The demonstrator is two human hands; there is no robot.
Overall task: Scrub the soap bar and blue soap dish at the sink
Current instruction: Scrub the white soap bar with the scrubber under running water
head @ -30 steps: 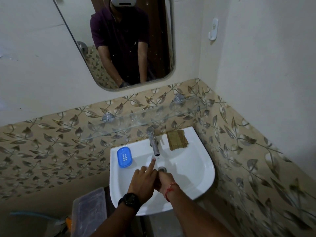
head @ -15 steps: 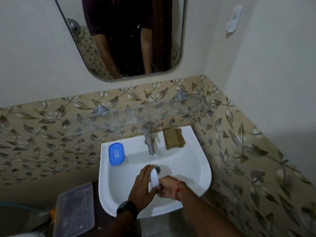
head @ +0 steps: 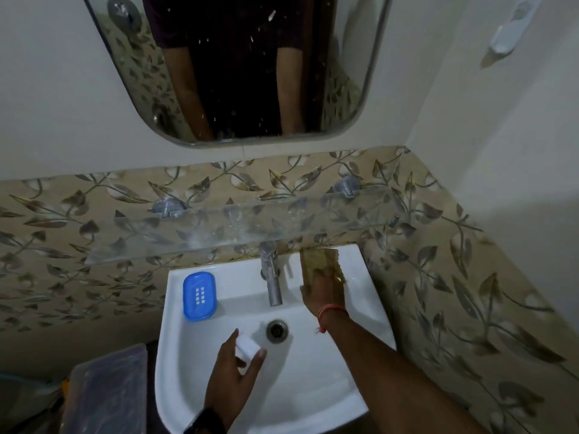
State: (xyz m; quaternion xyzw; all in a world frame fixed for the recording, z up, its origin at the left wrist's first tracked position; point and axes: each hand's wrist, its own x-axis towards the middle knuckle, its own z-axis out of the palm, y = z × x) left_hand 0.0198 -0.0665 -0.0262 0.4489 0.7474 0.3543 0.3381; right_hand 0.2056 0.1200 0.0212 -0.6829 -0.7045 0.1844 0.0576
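A white soap bar (head: 247, 348) sits between the thumb and fingers of my left hand (head: 233, 375), held over the basin of the white sink (head: 313, 386), just left of the drain (head: 277, 330). The blue soap dish (head: 199, 296) lies empty on the sink's back left ledge. My right hand (head: 322, 294) reaches to the back right ledge and lies on a brown-green scrub pad (head: 319, 261), its fingers over the pad's near edge. Whether the pad is gripped is hidden.
A steel tap (head: 271, 277) stands at the back centre between the dish and the pad. A glass shelf (head: 238, 227) juts out above the tap. A mirror (head: 238, 67) hangs higher up. A clear plastic box (head: 106, 389) stands left of the sink.
My hands have separated: the left keeps the soap bar over the basin, and the right has moved up and right from the soap to the scrub pad. The camera has tilted lower.
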